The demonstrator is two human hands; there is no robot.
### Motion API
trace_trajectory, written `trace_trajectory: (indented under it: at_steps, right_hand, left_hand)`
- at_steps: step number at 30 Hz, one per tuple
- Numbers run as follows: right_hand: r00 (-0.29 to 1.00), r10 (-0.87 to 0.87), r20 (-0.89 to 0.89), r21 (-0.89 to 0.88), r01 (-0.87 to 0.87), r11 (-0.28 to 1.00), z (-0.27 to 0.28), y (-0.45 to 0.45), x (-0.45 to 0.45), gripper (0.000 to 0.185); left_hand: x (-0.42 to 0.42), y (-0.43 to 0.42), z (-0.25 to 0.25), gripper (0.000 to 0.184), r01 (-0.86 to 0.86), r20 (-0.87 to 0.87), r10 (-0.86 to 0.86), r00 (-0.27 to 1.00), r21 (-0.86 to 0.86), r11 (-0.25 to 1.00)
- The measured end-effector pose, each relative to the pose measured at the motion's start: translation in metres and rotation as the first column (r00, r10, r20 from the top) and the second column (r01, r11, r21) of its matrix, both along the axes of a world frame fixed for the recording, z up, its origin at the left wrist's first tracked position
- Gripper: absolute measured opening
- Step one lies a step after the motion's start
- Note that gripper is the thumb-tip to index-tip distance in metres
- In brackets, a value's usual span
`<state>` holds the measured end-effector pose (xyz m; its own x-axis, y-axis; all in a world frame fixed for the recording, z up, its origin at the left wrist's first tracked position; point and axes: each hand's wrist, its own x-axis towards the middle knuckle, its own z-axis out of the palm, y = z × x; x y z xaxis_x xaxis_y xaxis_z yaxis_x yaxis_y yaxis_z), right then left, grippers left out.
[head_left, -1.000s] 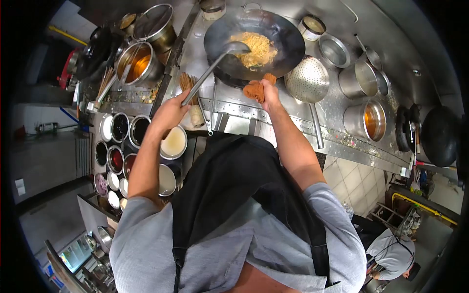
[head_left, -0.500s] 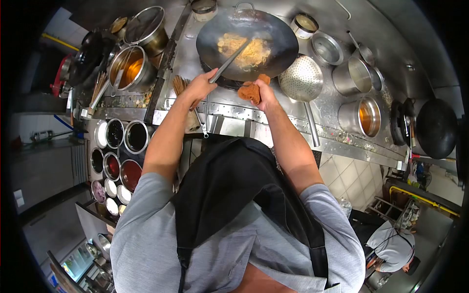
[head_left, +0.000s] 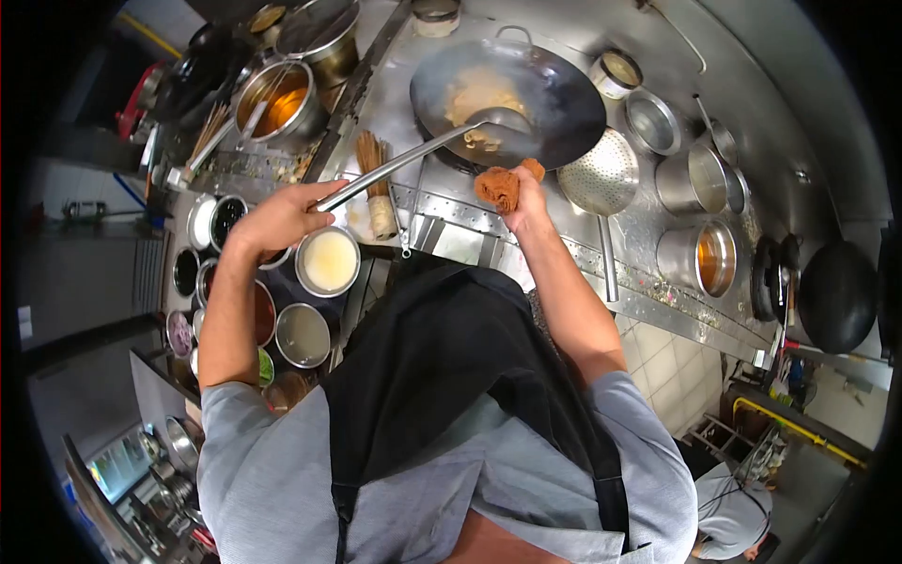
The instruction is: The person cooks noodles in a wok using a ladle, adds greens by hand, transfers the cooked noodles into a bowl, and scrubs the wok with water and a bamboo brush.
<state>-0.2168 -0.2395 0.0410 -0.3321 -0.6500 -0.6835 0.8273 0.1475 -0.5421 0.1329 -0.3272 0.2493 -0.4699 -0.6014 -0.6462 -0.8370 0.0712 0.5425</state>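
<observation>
My left hand [head_left: 282, 218], over the sauce containers, is closed round the end of a long metal ladle [head_left: 399, 167]. The ladle's bowl is inside the near part of the black wok [head_left: 568, 103]. Noodles [head_left: 470, 94] lie in the wok, partly blurred by steam. At the wok's near rim, my right hand [head_left: 530, 199] is closed on a folded orange-brown cloth [head_left: 498, 191]. The cloth seems to touch the rim; whether the rim is gripped through it is hidden.
A perforated strainer [head_left: 599, 174] rests right of the wok. A bamboo brush [head_left: 380, 197] lies left. Pots [head_left: 691, 179] stand farther right. Near my left arm are containers, including one with pale yellow liquid [head_left: 329, 260]. Another person [head_left: 733, 512] is at lower right.
My left hand has drawn back to the left with the ladle, whose bowl now shows near the wok's front. My right hand keeps the cloth at the rim. The whole view has shifted.
</observation>
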Motion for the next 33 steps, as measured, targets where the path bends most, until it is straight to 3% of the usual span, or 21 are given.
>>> trace_trajectory:
  at_steps: [2, 3, 5, 8, 9, 11, 12, 14, 16, 17, 18, 20, 23, 26, 27, 28, 30, 32, 33]
  right_hand:
    - [0.992, 0.091, -0.088, 0.039, -0.088, 0.995, -0.014, -0.003, -0.003, 0.020]
    - [0.992, 0.089, -0.091, 0.025, -0.087, 0.996, -0.018, -0.008, -0.003, 0.021]
    - [0.998, 0.022, -0.055, -0.062, -0.026, 0.998, -0.013, -0.009, 0.004, 0.029]
    - [0.991, 0.117, -0.058, -0.187, -0.126, 0.974, -0.016, 0.026, 0.014, 0.037]
    - [0.989, 0.108, -0.096, -0.144, -0.121, 0.982, -0.025, 0.047, 0.025, 0.040]
    - [0.951, 0.215, -0.224, -0.155, -0.253, 0.955, -0.052, 0.100, 0.037, 0.040]
    - [0.902, 0.218, -0.372, -0.122, -0.280, 0.952, -0.067, 0.115, 0.042, 0.040]
    - [0.954, 0.188, -0.236, -0.214, -0.239, 0.947, -0.086, 0.129, 0.039, 0.041]
    - [0.969, 0.192, -0.156, -0.135, -0.214, 0.967, -0.029, 0.112, 0.027, 0.039]
    - [0.984, 0.110, -0.143, -0.126, -0.128, 0.984, 0.001, 0.090, 0.027, 0.038]
    - [0.992, 0.058, -0.112, -0.123, -0.072, 0.990, 0.013, 0.066, 0.018, 0.038]
    - [0.994, 0.010, -0.110, -0.084, -0.019, 0.996, -0.003, 0.021, 0.000, 0.038]
    - [0.986, 0.082, -0.144, -0.153, -0.104, 0.983, -0.027, 0.021, 0.002, 0.040]
    - [0.958, 0.243, -0.150, -0.161, -0.266, 0.950, -0.041, 0.096, 0.025, 0.044]
    - [0.912, 0.293, -0.288, -0.183, -0.352, 0.918, -0.080, 0.119, 0.026, 0.046]
    - [0.959, 0.210, -0.192, -0.221, -0.250, 0.942, -0.074, 0.131, 0.034, 0.045]
    - [0.939, 0.119, -0.322, -0.235, -0.201, 0.951, -0.111, 0.134, 0.028, 0.044]
    - [0.981, 0.192, -0.036, -0.145, -0.196, 0.970, -0.035, 0.107, 0.011, 0.040]
    - [0.992, 0.092, -0.081, -0.134, -0.102, 0.986, 0.005, 0.083, 0.011, 0.037]
  left_hand:
    - [0.001, 0.005, 0.009, 0.059, -0.009, 0.060, 0.003, 0.998, 0.089, 0.996]
    - [0.005, 0.003, -0.015, 0.060, 0.092, -0.064, -0.098, 0.993, -0.095, 0.991]
    - [0.017, 0.000, -0.092, 0.061, 0.210, -0.237, -0.353, 0.905, -0.473, 0.856]
    - [-0.022, 0.019, -0.114, 0.059, 0.147, -0.043, -0.181, 0.983, -0.421, 0.895]
    - [-0.029, 0.025, -0.123, 0.058, 0.111, -0.041, -0.143, 0.989, -0.432, 0.895]
    - [-0.031, 0.041, -0.126, 0.059, 0.042, -0.086, -0.093, 0.992, -0.467, 0.883]
    - [-0.027, 0.048, -0.123, 0.059, -0.003, -0.141, -0.065, 0.988, -0.441, 0.898]
    - [-0.005, 0.055, -0.114, 0.060, 0.017, -0.237, -0.179, 0.955, -0.558, 0.830]
    - [0.002, 0.060, -0.057, 0.060, 0.014, -0.185, -0.080, 0.979, -0.334, 0.943]
    - [0.006, 0.059, -0.038, 0.061, 0.039, -0.145, -0.083, 0.986, -0.285, 0.958]
    - [-0.002, 0.058, -0.012, 0.058, 0.024, 0.041, -0.017, 0.999, -0.182, 0.983]
    - [-0.003, 0.053, -0.017, 0.056, 0.122, -0.008, -0.129, 0.992, -0.285, 0.951]
    - [-0.017, 0.045, -0.062, 0.056, 0.165, -0.094, -0.236, 0.967, -0.475, 0.864]
    - [-0.034, 0.049, -0.094, 0.055, 0.119, 0.034, -0.116, 0.993, -0.437, 0.892]
    - [-0.031, 0.052, -0.099, 0.056, 0.074, -0.052, -0.112, 0.992, -0.474, 0.877]
    - [-0.026, 0.053, -0.097, 0.056, 0.036, -0.138, -0.119, 0.983, -0.495, 0.868]
    - [-0.010, 0.061, -0.097, 0.058, -0.029, -0.292, -0.140, 0.946, -0.507, 0.861]
    - [-0.015, 0.064, -0.047, 0.059, -0.065, -0.030, 0.059, 0.998, -0.252, 0.966]
    - [-0.013, 0.063, -0.035, 0.060, -0.059, -0.040, 0.052, 0.998, -0.224, 0.973]
